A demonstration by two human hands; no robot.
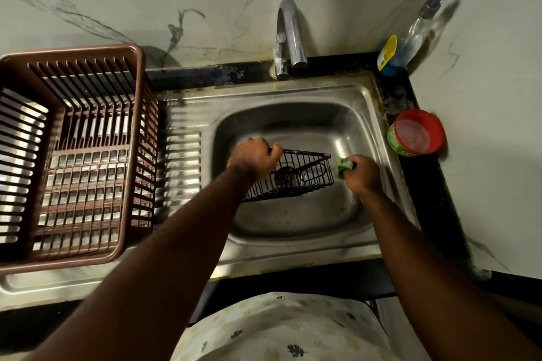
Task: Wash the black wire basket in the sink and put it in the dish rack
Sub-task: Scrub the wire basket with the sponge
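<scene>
Head view, what does it show?
— It looks down on a steel sink (378, 114). The black basket (296, 176) is inside the bowl, over the drain, tilted, with its far rim higher than the near one.

— Who holds it?
— The left hand (253, 158) grips the rim at the left end; the fingers are curled tight around the wire. The right hand (363, 174) is at the right end of the basket. Its fingers are closed on a green scrubber (341, 166), and the scrubber touches the right corner of the basket.

— Is water running?
— I cannot tell. The faucet (289, 35) stands behind the bowl, with its spout turned down toward the sink, but I see no clear stream.

— Where is the rack?
— The brown rack (73, 155) sits left of the bowl, on the drainboard, well apart from the basket. Nothing lies in it that I can see.

— What else is around?
— A clear bottle (416, 32) with a pump stands in the far right corner, just beside the wall. A red tub (416, 132) with a green side sits on the dark counter at the right of the sink, near the right hand. At the bottom edge is the person's pale printed cloth (281, 328).
</scene>
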